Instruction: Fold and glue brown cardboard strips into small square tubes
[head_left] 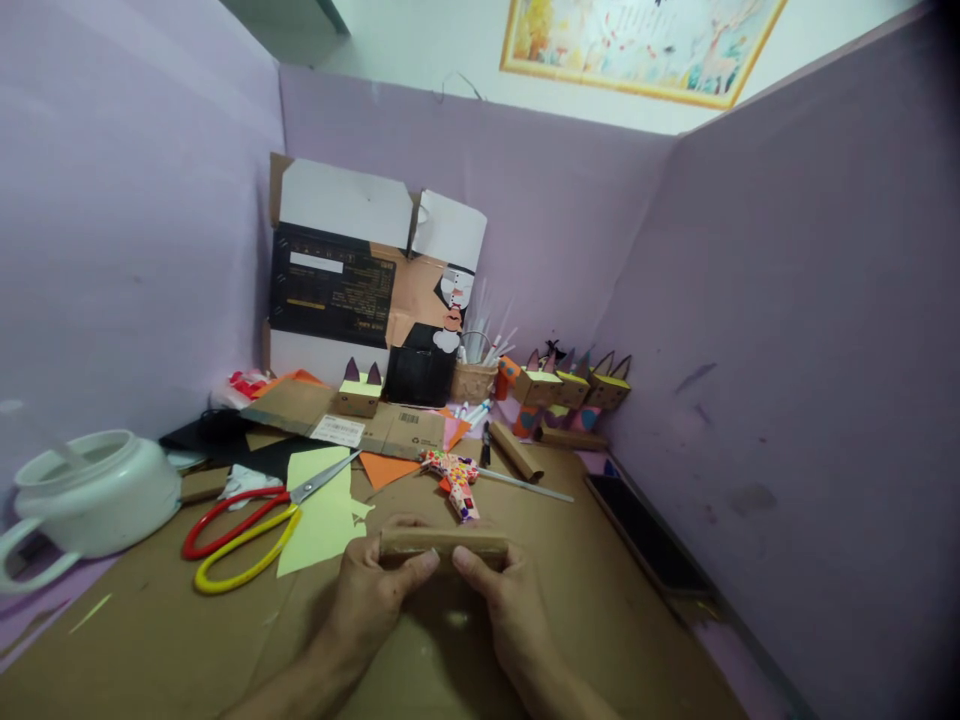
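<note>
Level between my two hands is a brown cardboard tube (444,541), raised above the cardboard-covered table (420,670). My left hand (375,585) grips its left end, thumb along the near side. Around the right end my right hand (501,580) is closed in the same way. The fingers behind the tube are mostly hidden. Just beyond it lies a hot glue gun (459,482) with a colourful pattern and a clear glue stick (525,484) at its back. To the left, scissors (259,525) with red and yellow handles rest partly on pale yellow paper (319,535).
A white pot (112,500) stands at the left. Cardboard figures with pointed ears (574,385) line the back right, near another brown tube (516,452). A dark flat device (649,535) lies along the right wall. An unfolded box (337,285) leans at the back.
</note>
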